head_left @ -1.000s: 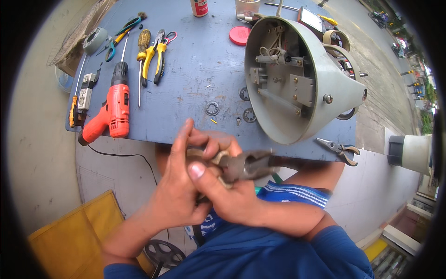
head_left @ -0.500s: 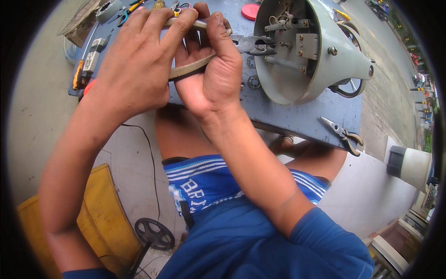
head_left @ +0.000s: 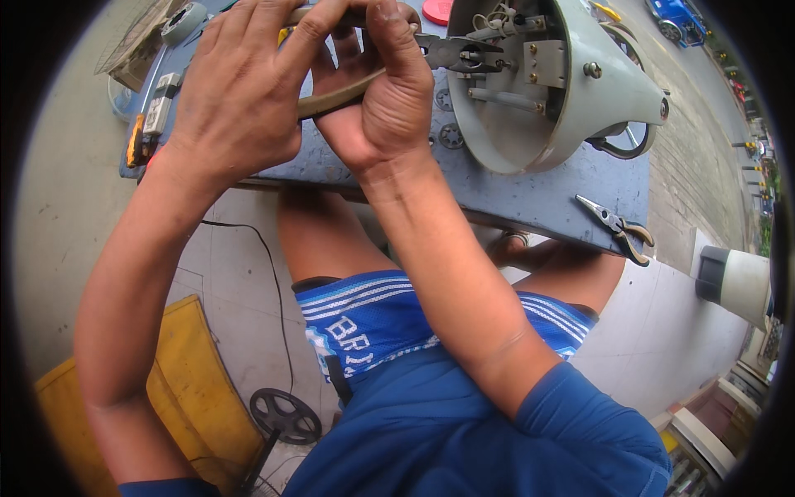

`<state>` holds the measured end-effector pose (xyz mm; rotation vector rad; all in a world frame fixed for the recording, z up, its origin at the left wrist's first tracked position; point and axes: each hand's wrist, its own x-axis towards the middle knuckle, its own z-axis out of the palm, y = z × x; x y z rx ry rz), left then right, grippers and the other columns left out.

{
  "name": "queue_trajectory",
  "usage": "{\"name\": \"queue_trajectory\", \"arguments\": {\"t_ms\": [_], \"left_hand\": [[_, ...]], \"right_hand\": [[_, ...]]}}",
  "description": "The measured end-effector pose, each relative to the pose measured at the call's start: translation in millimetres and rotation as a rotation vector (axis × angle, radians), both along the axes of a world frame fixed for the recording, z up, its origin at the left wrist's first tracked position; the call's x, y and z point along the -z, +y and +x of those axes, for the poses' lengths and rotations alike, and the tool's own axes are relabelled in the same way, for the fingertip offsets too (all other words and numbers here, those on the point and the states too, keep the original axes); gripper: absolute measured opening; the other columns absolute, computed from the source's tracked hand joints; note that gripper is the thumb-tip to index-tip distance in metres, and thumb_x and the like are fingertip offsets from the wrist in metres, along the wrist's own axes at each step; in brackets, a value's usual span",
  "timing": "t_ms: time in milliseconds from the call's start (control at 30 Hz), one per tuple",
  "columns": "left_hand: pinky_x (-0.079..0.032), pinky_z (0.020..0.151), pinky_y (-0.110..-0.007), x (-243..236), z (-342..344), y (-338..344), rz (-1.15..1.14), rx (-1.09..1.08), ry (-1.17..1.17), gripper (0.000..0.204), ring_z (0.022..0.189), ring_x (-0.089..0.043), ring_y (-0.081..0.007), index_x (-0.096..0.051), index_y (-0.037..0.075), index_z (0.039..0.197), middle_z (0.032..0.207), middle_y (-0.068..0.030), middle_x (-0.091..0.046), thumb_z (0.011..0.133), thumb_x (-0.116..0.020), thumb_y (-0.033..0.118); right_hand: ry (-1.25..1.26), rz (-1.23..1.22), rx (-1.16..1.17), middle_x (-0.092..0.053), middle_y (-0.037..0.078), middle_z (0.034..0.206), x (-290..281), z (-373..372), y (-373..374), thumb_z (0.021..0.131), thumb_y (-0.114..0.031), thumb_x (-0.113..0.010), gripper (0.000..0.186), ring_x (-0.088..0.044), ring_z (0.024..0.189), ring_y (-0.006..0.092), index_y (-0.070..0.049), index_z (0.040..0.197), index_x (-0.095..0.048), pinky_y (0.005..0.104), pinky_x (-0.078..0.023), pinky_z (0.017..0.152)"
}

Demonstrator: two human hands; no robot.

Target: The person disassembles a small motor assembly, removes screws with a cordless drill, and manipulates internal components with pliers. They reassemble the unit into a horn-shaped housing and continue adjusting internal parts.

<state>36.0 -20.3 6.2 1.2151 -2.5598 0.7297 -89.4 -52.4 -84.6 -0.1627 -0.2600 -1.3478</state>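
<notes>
Both my hands hold one pair of pliers [head_left: 443, 53] with beige handles, the jaws pointing right. My left hand [head_left: 240, 95] is closed round the ends of the handles, and my right hand [head_left: 385, 103] grips them nearer the jaws, its thumb on the upper handle. The jaw tips reach into the open side of a grey-green rounded housing [head_left: 530, 153], beside a small screw post. Whether they bite on anything is hard to tell. Inside the housing show metal rods, a screwed plate [head_left: 546, 65] and pale wires [head_left: 497, 25].
Long-nose pliers [head_left: 617, 228] lie at the table's [head_left: 348, 170] right front edge. Small toothed metal discs [head_left: 450, 136] lie by the housing. A red lid [head_left: 436, 10] sits behind; a yellow-handled tool [head_left: 137, 141] is at left. On the floor are a black wheel [head_left: 286, 417] and a cord.
The pliers' jaws have moved slightly right, deeper into the housing and closer to the screw post. Both hands keep their grip. The whole view has shifted a little, and a blue vehicle shows on the road.
</notes>
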Motion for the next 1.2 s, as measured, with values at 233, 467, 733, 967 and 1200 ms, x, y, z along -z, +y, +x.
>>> {"name": "queue_trajectory", "arguments": {"t_ms": [233,467,733,967,1200], "left_hand": [[-0.050,0.090,-0.048,10.6,2.0,-10.1,-0.110,0.034,-0.001,0.072,0.102,-0.060,-0.0387,-0.052,0.006,0.145,0.122,-0.0217,-0.056,0.077,-0.075,0.010],[-0.050,0.088,-0.047,6.7,0.7,-7.4,-0.034,0.005,-0.033,0.067,0.100,-0.061,-0.0373,-0.054,0.007,0.143,0.120,-0.0212,-0.058,0.079,-0.074,0.009],[-0.050,0.085,-0.046,12.1,1.6,-10.9,-0.115,0.110,0.036,0.066,0.099,-0.062,-0.0361,-0.054,0.008,0.142,0.119,-0.0204,-0.059,0.080,-0.076,0.010],[-0.050,0.098,-0.047,21.6,13.4,-12.5,-0.003,0.010,0.079,0.084,0.116,-0.061,-0.0392,-0.049,0.016,0.155,0.132,-0.0190,-0.059,0.076,-0.073,0.000],[-0.048,0.106,-0.047,5.2,2.7,7.4,0.103,-0.064,0.102,0.089,0.122,-0.061,-0.0374,-0.051,0.016,0.156,0.132,-0.0158,-0.063,0.072,-0.078,0.003]], "right_hand": [[0.031,-0.014,0.014,-0.071,-0.004,0.100,1.4,-0.7,-2.3,0.098,-0.007,-0.077,0.020,-0.067,0.115,0.0164,-0.020,0.089,-0.066,0.0394,-0.045,0.113],[0.030,0.009,0.030,-0.071,-0.004,0.100,-2.3,-2.0,-1.5,0.095,-0.007,-0.079,0.022,-0.067,0.112,0.0154,-0.021,0.085,-0.066,0.0377,-0.046,0.110],[0.050,-0.001,0.035,-0.072,-0.005,0.098,3.3,-0.9,-3.9,0.095,-0.008,-0.079,0.022,-0.067,0.109,0.0129,-0.022,0.083,-0.066,0.0358,-0.045,0.108],[0.076,0.036,0.027,-0.073,-0.005,0.100,2.9,-2.0,-2.4,0.095,-0.011,-0.079,0.021,-0.067,0.108,0.0124,-0.021,0.082,-0.066,0.0356,-0.044,0.109],[0.125,0.096,0.088,-0.067,-0.004,0.101,-7.3,-3.1,8.5,0.093,-0.010,-0.082,0.023,-0.063,0.102,0.0089,-0.020,0.092,-0.061,0.0306,-0.045,0.092]]}}
